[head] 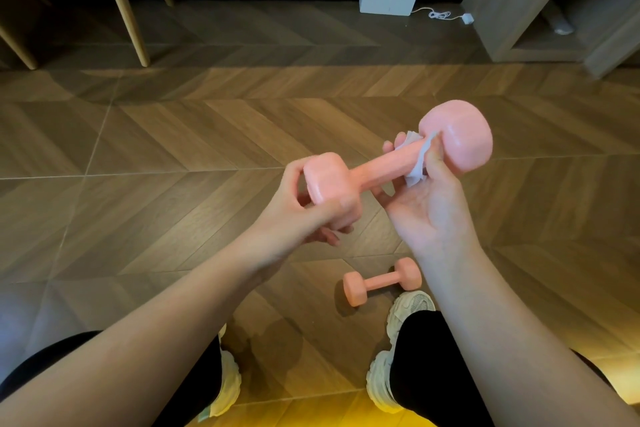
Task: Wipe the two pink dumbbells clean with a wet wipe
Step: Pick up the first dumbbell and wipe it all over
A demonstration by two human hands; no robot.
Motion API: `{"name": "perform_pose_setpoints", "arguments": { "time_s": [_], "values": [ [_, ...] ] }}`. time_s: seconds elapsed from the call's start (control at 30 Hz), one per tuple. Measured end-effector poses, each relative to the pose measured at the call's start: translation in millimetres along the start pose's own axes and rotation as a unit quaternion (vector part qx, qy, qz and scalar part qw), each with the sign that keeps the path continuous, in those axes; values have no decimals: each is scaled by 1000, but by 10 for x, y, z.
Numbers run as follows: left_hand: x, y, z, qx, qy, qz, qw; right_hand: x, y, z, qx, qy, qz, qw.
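Pink, the raised dumbbell is steadied by the left hand gripping its near head, so the right hand can pinch the wet wipe around the handle by the far head. The second dumbbell waits on the floor by a shoe.

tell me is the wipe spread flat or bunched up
Bunched up: the wipe is crumpled around the bar of the held dumbbell, pinched there by the right hand.
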State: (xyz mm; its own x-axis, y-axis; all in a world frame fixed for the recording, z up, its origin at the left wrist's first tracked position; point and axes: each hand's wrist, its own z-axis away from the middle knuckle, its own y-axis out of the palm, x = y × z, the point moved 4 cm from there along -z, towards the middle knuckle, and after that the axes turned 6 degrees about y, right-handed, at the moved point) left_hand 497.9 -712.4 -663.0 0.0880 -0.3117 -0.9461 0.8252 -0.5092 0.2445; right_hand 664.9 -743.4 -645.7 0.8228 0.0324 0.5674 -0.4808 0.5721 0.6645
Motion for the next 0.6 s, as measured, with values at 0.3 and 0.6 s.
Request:
{"name": "perform_pose_setpoints", "arguments": {
  "time_s": [0.3,0.6],
  "values": [
    [63,86,30,54,-82,21,995,-166,67,71,54,-58,85,993],
    [48,96,28,72,-56,69,993,-477,156,186,56,0,219,974]
  ]
}}
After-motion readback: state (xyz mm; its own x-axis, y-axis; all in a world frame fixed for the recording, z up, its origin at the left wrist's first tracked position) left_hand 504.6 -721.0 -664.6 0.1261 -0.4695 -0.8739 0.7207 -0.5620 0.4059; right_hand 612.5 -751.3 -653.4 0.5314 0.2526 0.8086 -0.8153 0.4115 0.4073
